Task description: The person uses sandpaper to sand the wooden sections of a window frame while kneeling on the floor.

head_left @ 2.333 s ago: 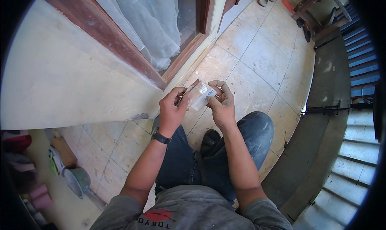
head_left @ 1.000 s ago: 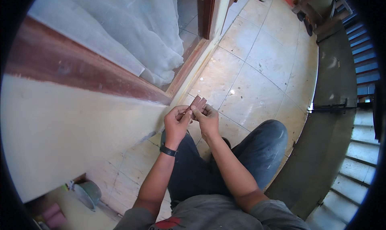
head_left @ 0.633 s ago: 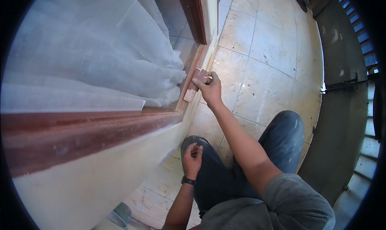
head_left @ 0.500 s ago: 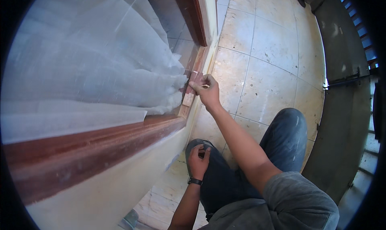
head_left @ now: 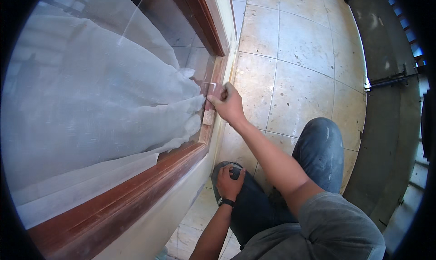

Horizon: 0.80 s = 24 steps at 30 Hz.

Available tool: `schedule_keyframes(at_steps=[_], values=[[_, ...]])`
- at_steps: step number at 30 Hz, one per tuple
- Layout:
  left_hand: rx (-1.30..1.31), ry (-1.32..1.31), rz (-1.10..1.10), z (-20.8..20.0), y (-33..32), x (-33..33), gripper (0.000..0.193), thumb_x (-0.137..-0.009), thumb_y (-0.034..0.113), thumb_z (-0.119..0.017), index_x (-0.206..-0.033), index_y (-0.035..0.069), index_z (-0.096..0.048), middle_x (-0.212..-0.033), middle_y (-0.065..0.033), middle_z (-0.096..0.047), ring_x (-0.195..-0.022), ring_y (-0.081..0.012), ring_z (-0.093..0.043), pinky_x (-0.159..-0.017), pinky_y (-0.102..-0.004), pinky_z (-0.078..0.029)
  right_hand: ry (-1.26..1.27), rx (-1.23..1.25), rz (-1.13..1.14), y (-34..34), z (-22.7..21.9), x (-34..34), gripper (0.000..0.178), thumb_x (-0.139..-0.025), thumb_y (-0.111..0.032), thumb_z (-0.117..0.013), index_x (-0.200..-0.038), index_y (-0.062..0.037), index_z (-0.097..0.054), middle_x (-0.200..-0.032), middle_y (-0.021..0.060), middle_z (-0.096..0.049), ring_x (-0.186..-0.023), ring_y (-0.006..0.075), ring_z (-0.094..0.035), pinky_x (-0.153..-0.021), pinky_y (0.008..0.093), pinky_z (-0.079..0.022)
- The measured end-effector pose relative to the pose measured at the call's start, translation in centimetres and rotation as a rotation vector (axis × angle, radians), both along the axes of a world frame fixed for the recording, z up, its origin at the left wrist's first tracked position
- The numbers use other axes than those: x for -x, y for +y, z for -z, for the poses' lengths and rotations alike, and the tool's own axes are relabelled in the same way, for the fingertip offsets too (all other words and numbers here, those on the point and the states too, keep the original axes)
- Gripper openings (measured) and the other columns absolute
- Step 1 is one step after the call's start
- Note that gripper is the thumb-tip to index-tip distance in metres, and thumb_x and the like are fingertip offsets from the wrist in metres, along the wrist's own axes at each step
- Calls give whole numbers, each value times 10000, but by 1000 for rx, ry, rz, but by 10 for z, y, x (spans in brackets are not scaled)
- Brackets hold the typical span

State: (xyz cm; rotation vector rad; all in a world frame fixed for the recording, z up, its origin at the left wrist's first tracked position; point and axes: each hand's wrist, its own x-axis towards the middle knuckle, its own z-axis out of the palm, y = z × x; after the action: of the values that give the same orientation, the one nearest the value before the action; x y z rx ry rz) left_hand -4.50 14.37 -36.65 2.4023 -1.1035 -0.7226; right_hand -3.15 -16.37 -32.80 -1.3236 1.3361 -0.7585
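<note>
My right hand [head_left: 228, 106] pinches a reddish-brown sheet that looks like sandpaper [head_left: 212, 90], wrapped about a small wooden block [head_left: 208, 117]. Thumb and fingers press the wrapped block against the narrow wooden window frame [head_left: 205, 135], near its lower corner. The block's bare end sticks out toward me. My left hand [head_left: 230, 183], a dark watch on its wrist, rests on my left knee with fingers apart and holds nothing.
White curtain [head_left: 104, 92] hangs behind the window glass, left of the frame. A brown sill [head_left: 131, 180] tops the cream wall [head_left: 175, 207]. Stained floor tiles [head_left: 299, 92] lie to the right, bounded by a dark metal gate [head_left: 386, 137].
My view has shifted a little. The right hand stays closed on the wrapped block at the frame. My left hand has settled on the knee with its fingers spread wider.
</note>
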Motion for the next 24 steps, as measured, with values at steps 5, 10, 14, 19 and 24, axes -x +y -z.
schedule_keyframes(at_steps=[5, 10, 14, 19, 24], values=[[42, 71, 14, 7, -7, 13, 554, -829, 469, -931, -1185, 80, -763, -1070, -62, -725, -897, -240, -728, -842, -410, -612, 4, 110, 171, -83, -4, 18, 426, -874, -248, -916, -1023, 28, -628, -956, 233, -751, -884, 335, -766, -797, 451, -594], [23, -9, 27, 8, -4, 3, 576, -826, 476, -930, -1208, 83, -754, -1067, -64, -726, -898, -247, -732, -842, -416, -612, -100, 27, 82, -8, -1, 3, 440, -870, -228, -919, -1048, 29, -609, -936, 222, -747, -874, 347, -760, -789, 438, -584], [20, 32, 31, 8, -13, 15, 612, -830, 479, -926, -1260, 87, -735, -1070, -70, -725, -910, -260, -731, -844, -420, -611, -17, 140, 156, -87, 6, 15, 422, -900, -233, -882, -1099, 10, -599, -940, 226, -743, -867, 370, -754, -820, 461, -586], [9, -68, 35, 7, -4, 2, 663, -823, 485, -932, -1299, 77, -716, -1077, -74, -726, -921, -270, -734, -847, -426, -608, -73, 50, 110, 4, -8, -5, 399, -909, -224, -860, -1079, -2, -574, -969, 238, -732, -934, 401, -770, -839, 473, -589], [10, 67, 12, 2, -14, 15, 727, -811, 480, -944, -1356, 69, -695, -1091, -73, -726, -922, -270, -730, -850, -428, -608, -11, 155, 232, -67, -7, 8, 361, -931, -189, -842, -1083, 10, -582, -978, 240, -738, -904, 393, -760, -839, 463, -592]])
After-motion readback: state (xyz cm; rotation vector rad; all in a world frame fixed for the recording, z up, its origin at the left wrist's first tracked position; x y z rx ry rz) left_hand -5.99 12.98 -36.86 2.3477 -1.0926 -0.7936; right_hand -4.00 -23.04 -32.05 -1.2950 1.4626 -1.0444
